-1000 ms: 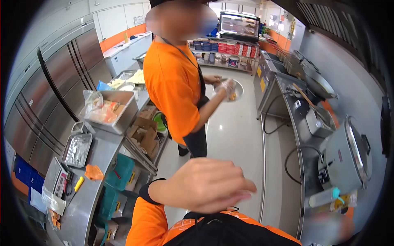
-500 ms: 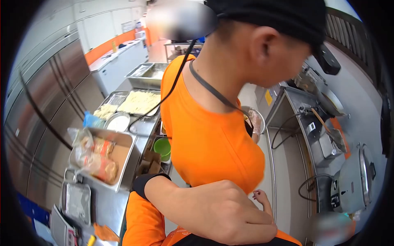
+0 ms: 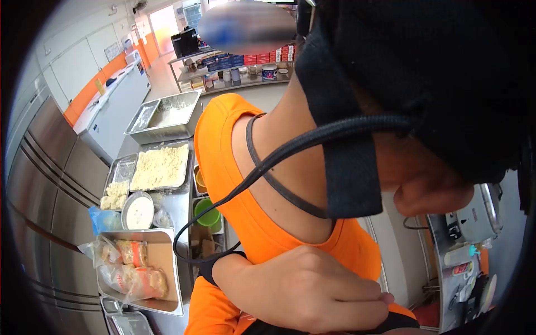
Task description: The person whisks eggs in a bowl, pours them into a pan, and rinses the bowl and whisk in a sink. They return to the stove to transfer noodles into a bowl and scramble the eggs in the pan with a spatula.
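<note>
My left hand (image 3: 307, 290), with a black cuff (image 3: 215, 265) at the wrist, is curled into a fist in front of my body. Its back faces me, and the fingertips are hidden, so anything inside cannot be seen. Just beyond it, very close, stands a person in an orange shirt (image 3: 223, 128) and a black cap (image 3: 469, 95), leaning across the view. A black cable (image 3: 279, 159) loops past this person's neck and down toward my cuff. I cannot see my right hand.
On the left steel counter are a deep tray (image 3: 176, 268) with bagged food, a bowl of white contents (image 3: 139, 214), pale crumbly food (image 3: 162, 167) on a pan, and another deep pan (image 3: 167, 134). A green bowl (image 3: 207, 215) sits below. A countertop appliance (image 3: 474, 215) is right.
My view has shifted, bringing the back shelves in. The person's head now leans closer and lower, covering more of the right side. My left fist stays closed. A small hand beyond it is gone from view.
</note>
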A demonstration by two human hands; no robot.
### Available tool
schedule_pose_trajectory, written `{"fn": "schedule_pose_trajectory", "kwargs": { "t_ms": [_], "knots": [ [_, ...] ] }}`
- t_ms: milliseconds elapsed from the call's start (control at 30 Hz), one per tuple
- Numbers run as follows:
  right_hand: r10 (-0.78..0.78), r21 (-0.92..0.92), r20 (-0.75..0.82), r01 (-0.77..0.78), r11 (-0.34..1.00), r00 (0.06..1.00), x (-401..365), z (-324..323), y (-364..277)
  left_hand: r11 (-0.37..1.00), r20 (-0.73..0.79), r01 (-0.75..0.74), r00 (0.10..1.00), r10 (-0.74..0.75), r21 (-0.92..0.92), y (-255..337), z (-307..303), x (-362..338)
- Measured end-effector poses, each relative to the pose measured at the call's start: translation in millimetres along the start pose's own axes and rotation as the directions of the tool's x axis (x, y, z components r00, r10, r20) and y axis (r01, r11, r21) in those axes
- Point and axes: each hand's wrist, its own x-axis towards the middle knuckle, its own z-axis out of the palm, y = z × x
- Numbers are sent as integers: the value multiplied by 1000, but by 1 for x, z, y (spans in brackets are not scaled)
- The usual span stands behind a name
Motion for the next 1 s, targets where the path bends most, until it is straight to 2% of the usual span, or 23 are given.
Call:
{"fn": "schedule_pose_trajectory", "kwargs": {
  "t_ms": [133, 167, 233, 267, 333, 433, 467, 567, 700, 1000],
  "knots": [
    [-15, 36, -12, 16, 999, 1000, -5, -5, -21, 990, -128, -141, 981, 144, 28, -9, 5, -4],
    [-17, 41, -14, 17, 999, 1000, -6, -4, -24, 990, -175, -139, 975, 140, 16, -6, 7, -4],
    [-22, 48, -14, 23, 999, 1000, -5, -6, -29, 990, -157, -137, 978, 138, 22, -6, 4, -2],
    [-21, 51, -14, 22, 998, 1000, -6, -6, -29, 991, -92, -129, 987, 131, 37, -7, -3, -2],
    [-19, 50, -10, 20, 999, 1000, -5, -7, -32, 994, -63, -95, 993, 98, 46, -6, -6, 0],
    [-13, 46, -1, 13, 999, 1000, -4, -10, -31, 997, -177, -66, 982, 71, 38, -2, 1, 2],
    [-15, 47, -4, 15, 999, 1000, -3, -10, -30, 994, -204, -99, 973, 108, 56, -6, 4, 2],
    [-58, 71, -23, 59, 996, 998, 1, -19, -24, 983, -228, -156, 958, 175, 99, -11, 8, 0],
    [-58, 73, -23, 59, 996, 998, 0, -27, -28, 983, -238, -155, 955, 174, 98, -8, 10, 0],
    [41, 83, 46, -44, 996, 998, 0, 5, -5, 984, -375, -173, 910, 179, 49, -8, 21, 0]
  ]
}}
